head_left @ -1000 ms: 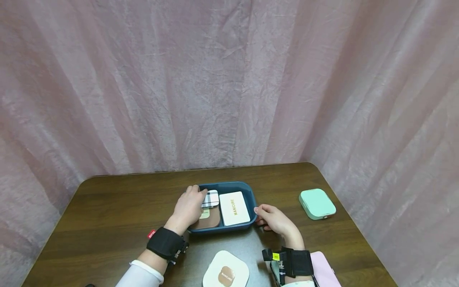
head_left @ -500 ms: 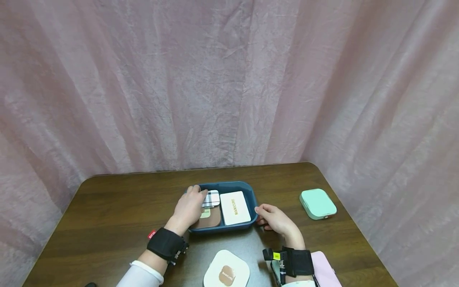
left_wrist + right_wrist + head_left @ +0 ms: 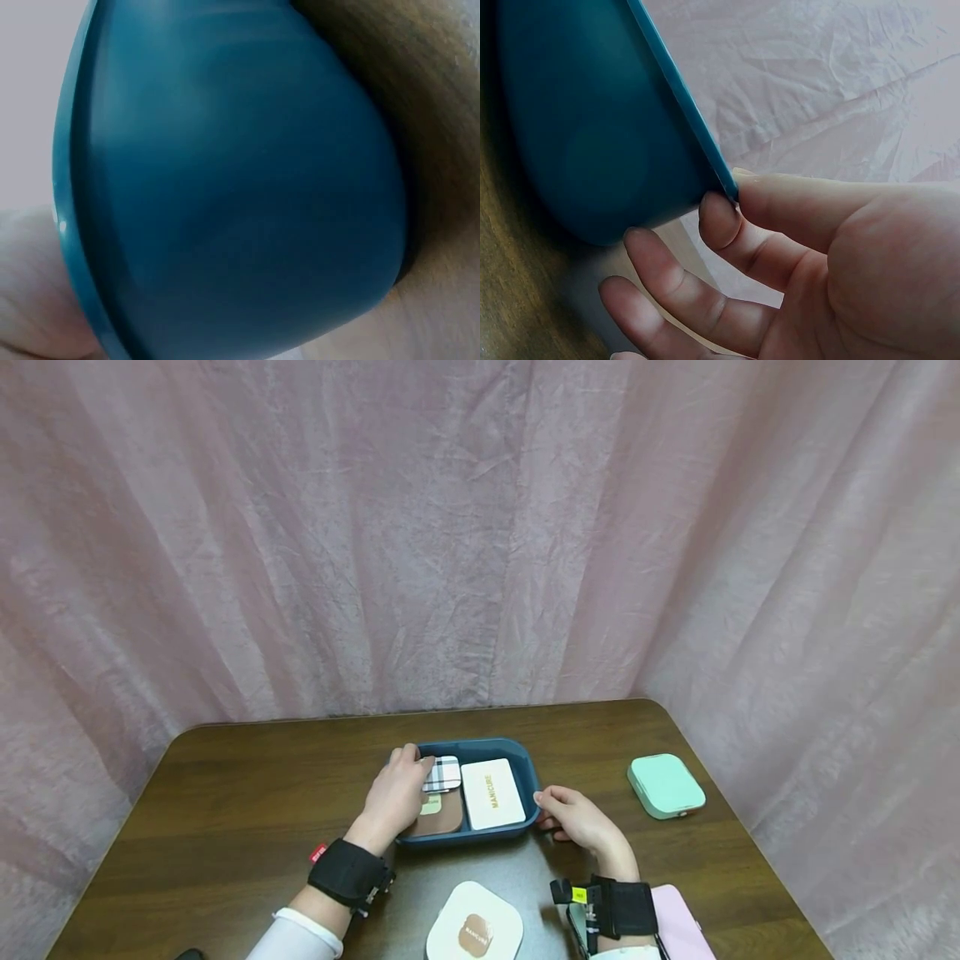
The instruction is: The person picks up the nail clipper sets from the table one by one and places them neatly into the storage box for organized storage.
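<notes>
A dark blue plastic bin stands on the table in the head view. Inside it lie a white case lettered MANICURE and, at its left, a brown case with a pale green label. A small plaid case rests over the brown one. My left hand reaches over the bin's left rim, thumb by the plaid case; its fingertips are hidden. With thumb and index finger my right hand pinches the bin's right rim, plainest in the right wrist view. The left wrist view shows mostly the bin's wall.
A white square case lies in front of the bin. To the right sits a mint green case. A pink case is partly under my right wrist. Pink curtains hang behind the table. A small dark object shows at the lower left.
</notes>
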`<state>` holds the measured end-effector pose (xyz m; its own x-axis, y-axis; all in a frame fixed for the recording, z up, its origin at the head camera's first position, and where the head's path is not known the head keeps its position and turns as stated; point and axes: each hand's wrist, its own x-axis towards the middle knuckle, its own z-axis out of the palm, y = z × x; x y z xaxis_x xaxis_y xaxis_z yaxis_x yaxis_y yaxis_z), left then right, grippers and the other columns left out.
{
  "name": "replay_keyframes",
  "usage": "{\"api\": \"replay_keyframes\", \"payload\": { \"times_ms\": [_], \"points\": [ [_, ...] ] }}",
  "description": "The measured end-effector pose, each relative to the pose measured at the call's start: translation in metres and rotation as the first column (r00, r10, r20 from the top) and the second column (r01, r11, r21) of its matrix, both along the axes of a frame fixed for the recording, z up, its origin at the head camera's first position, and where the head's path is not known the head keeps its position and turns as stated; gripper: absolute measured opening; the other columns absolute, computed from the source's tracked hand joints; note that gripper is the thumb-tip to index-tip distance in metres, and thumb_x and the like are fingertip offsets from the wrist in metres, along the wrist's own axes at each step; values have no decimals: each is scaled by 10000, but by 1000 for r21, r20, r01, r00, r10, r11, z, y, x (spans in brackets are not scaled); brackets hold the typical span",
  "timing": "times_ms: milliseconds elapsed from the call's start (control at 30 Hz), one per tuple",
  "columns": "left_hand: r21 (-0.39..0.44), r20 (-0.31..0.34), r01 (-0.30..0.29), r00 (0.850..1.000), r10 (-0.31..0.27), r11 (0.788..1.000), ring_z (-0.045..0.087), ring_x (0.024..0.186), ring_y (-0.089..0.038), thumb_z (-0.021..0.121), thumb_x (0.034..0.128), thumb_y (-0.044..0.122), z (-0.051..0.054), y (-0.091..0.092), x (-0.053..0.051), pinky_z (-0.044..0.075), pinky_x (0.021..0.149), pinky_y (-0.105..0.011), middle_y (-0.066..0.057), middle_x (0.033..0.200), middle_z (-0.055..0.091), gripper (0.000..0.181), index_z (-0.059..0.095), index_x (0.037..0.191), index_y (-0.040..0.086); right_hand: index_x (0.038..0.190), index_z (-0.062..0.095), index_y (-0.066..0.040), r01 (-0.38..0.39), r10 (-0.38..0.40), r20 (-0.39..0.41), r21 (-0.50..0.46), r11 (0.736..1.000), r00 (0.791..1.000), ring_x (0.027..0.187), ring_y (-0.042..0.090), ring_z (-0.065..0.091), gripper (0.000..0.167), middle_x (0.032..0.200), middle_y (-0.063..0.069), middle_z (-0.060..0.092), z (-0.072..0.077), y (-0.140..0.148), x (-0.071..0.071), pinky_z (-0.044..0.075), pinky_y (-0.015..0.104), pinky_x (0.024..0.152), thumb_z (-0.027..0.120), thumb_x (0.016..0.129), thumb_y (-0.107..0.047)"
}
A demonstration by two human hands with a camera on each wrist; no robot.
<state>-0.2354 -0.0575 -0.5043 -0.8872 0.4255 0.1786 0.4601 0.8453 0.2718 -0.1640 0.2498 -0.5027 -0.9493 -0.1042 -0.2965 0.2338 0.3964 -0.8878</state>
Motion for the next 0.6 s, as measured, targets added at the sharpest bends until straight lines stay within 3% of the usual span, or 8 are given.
{"api": "replay_keyframes", "payload": {
  "times_ms": [600],
  "points": [
    [-4, -21, 8, 1000, -9, 1000, 555, 1245, -427, 861, 896, 36, -3, -1, 4, 571, 948, -512, -264, 1352, 567, 549, 668, 1406, -26, 1036, 651, -16, 6, -6, -7, -4, 1000, 1000, 967, 299, 662, 345, 1030, 151, 690, -2, -1, -1, 545, 423, 782, 542, 1123, -331]
  ]
}}
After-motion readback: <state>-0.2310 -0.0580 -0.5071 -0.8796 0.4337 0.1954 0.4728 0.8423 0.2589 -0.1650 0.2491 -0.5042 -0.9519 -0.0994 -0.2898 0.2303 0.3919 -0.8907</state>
